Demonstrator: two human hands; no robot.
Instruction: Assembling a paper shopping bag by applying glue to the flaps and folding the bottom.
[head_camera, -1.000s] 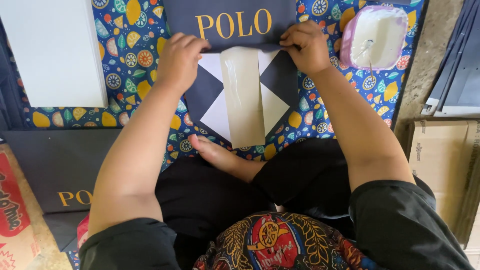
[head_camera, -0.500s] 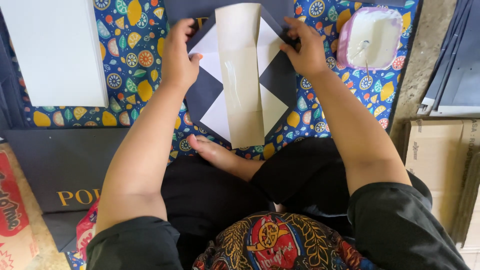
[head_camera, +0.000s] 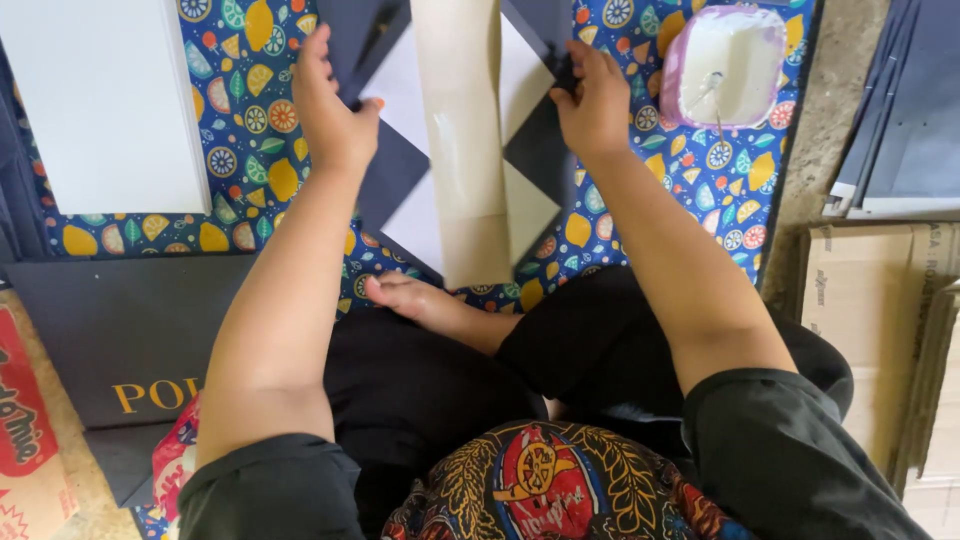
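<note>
Both hands are gripping a navy paper bag (head_camera: 400, 180) I'm folding over the fruit-print mat (head_camera: 240, 140): left hand (head_camera: 330, 110) pinching one flap, right hand (head_camera: 595, 100) pinching the other, beside a glue tub (head_camera: 725, 65).

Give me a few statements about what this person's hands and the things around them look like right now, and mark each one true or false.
1. Both hands grip the dark navy paper bag by its folded bottom, the left hand on one side and the right hand on the other. True.
2. The tub of white paste stands beside the left hand. False: it stands near the right hand.
3. The bag lies over a patterned cloth printed with lemons and fruit slices. True.
4. The strip down the middle of the bag's folded bottom is bright red. False: it is pale beige.
5. A white sheet lies on the cloth, out past the left hand. True.
</note>
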